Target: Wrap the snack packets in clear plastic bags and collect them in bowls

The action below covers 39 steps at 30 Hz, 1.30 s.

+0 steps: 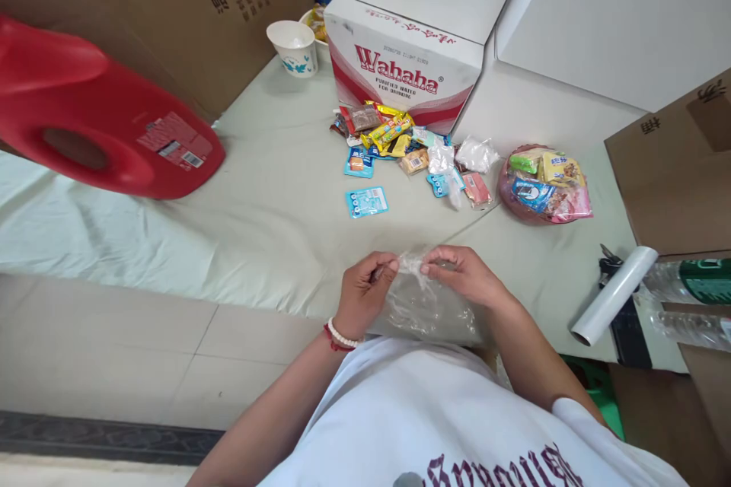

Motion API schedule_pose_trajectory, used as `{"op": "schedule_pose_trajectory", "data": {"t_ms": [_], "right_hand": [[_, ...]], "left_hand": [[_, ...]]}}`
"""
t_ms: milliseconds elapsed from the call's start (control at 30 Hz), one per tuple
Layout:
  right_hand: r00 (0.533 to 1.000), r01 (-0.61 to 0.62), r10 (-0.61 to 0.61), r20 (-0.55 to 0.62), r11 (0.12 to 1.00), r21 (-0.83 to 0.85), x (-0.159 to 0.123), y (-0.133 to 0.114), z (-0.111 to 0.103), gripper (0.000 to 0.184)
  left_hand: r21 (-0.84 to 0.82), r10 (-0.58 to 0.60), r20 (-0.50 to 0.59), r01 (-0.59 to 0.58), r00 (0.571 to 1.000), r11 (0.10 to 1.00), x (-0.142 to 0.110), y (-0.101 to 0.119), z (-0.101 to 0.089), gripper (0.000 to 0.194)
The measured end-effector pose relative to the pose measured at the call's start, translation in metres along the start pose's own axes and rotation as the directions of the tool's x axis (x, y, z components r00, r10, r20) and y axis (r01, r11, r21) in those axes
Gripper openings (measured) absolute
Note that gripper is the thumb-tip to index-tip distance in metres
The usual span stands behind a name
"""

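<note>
A clear plastic bag (pixel 428 306) hangs between my two hands at the table's front edge, close to my body. My left hand (pixel 366 289) pinches the left side of its gathered top. At the right side of that top, the fingers of my right hand (pixel 461 272) are closed on the plastic. Beyond my hands lies a flat blue packet (pixel 366 202). Behind it is a heap of small wrapped snacks (pixel 394 133), with crumpled clear plastic (pixel 477 154) at its right.
A white and red carton (pixel 405 61) stands behind the snacks, a paper cup (pixel 292 49) to its left. A big red jug (pixel 108 114) fills the left. At right are a basket of snacks (pixel 505 190), a plastic film roll (pixel 614 297) and clear bottles (pixel 665 281).
</note>
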State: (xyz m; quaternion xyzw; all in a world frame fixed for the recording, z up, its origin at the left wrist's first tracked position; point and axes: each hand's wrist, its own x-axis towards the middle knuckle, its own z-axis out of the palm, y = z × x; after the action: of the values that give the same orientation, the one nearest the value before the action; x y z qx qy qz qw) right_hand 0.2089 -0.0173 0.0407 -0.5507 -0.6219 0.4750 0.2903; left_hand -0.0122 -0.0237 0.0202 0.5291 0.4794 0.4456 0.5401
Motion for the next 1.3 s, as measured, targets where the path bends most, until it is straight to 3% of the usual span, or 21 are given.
{"op": "schedule_pose_trajectory", "data": {"t_ms": [33,100,167,300,400,467,533,667,767,833,900,967,1000,1033,1133,1167,1300], "right_hand": [[1.0,-0.006,0.007,-0.025,0.997,0.075,0.005,0.0,0.005,0.034],[0.983,0.036,0.002,-0.182,0.977,0.209,0.012,0.002,0.012,0.029],[0.95,0.069,0.038,-0.31,0.942,0.329,0.016,0.007,0.015,0.028],[0.893,0.023,0.196,-0.405,0.88,0.475,0.021,0.014,0.017,0.033],[0.834,0.006,0.259,-0.487,0.879,0.477,0.023,0.02,0.018,0.035],[0.793,0.009,0.256,-0.553,0.902,0.431,0.023,0.026,0.017,0.034],[0.771,-0.016,0.212,-0.6,0.949,0.315,0.021,0.035,0.016,0.033],[0.795,-0.14,0.118,-0.595,0.99,0.009,0.011,0.057,0.013,0.033],[0.807,-0.185,0.057,-0.588,0.97,-0.159,0.004,0.068,0.011,0.035],[0.809,-0.194,0.015,-0.588,0.951,-0.242,0.001,0.071,0.01,0.035],[0.812,-0.19,-0.012,-0.583,0.94,-0.284,-0.001,0.071,0.009,0.035],[0.81,-0.181,-0.029,-0.586,0.937,-0.297,-0.002,0.071,0.007,0.035],[0.8,-0.176,-0.046,-0.598,0.936,-0.306,-0.002,0.072,0.005,0.035],[0.783,-0.172,-0.068,-0.619,0.932,-0.32,-0.002,0.073,0.003,0.035],[0.704,-0.192,-0.144,-0.695,0.904,-0.382,-0.002,0.077,-0.009,0.037],[0.7,-0.216,-0.146,-0.699,0.89,-0.402,-0.002,0.079,-0.015,0.037],[0.808,-0.337,-0.087,-0.582,0.742,-0.579,0.0,0.073,-0.047,0.03]], "left_hand": [[0.019,0.047,-0.085,-0.045,0.995,0.999,-0.001,-0.002,-0.003,0.021],[0.072,0.121,-0.224,-0.108,0.967,0.992,-0.002,-0.007,-0.011,0.019],[0.153,0.141,-0.306,-0.098,0.941,0.983,-0.004,-0.013,-0.019,0.017],[0.327,0.086,-0.361,0.04,0.929,0.944,-0.002,-0.023,-0.03,0.013],[0.161,-0.007,-0.373,0.073,0.928,0.984,0.006,-0.025,-0.033,0.018],[0.025,-0.069,-0.417,0.087,0.906,0.996,0.014,-0.025,-0.034,0.02],[0.045,-0.078,-0.48,0.113,0.874,0.993,0.021,-0.028,-0.037,0.02],[0.339,-0.021,-0.475,0.205,0.88,0.918,0.026,-0.034,-0.04,0.015],[0.506,0.146,-0.468,0.129,0.872,0.853,0.021,-0.036,-0.037,0.022],[0.582,0.28,-0.361,-0.02,0.89,0.813,0.017,-0.035,-0.033,0.02],[0.566,0.314,-0.04,-0.238,0.949,0.789,0.019,-0.033,-0.03,0.013],[0.49,0.285,0.276,-0.389,0.918,0.78,0.028,-0.03,-0.027,0.019],[0.482,0.268,0.351,-0.419,0.897,0.77,0.036,-0.03,-0.026,0.021],[0.507,0.254,0.366,-0.421,0.895,0.752,0.045,-0.03,-0.025,0.023],[0.653,0.227,0.28,-0.359,0.933,0.667,0.072,-0.033,-0.023,0.031],[0.685,0.218,0.265,-0.342,0.939,0.643,0.08,-0.034,-0.023,0.034],[0.755,0.185,0.295,-0.347,0.937,0.556,0.087,-0.039,-0.021,0.042]]}}
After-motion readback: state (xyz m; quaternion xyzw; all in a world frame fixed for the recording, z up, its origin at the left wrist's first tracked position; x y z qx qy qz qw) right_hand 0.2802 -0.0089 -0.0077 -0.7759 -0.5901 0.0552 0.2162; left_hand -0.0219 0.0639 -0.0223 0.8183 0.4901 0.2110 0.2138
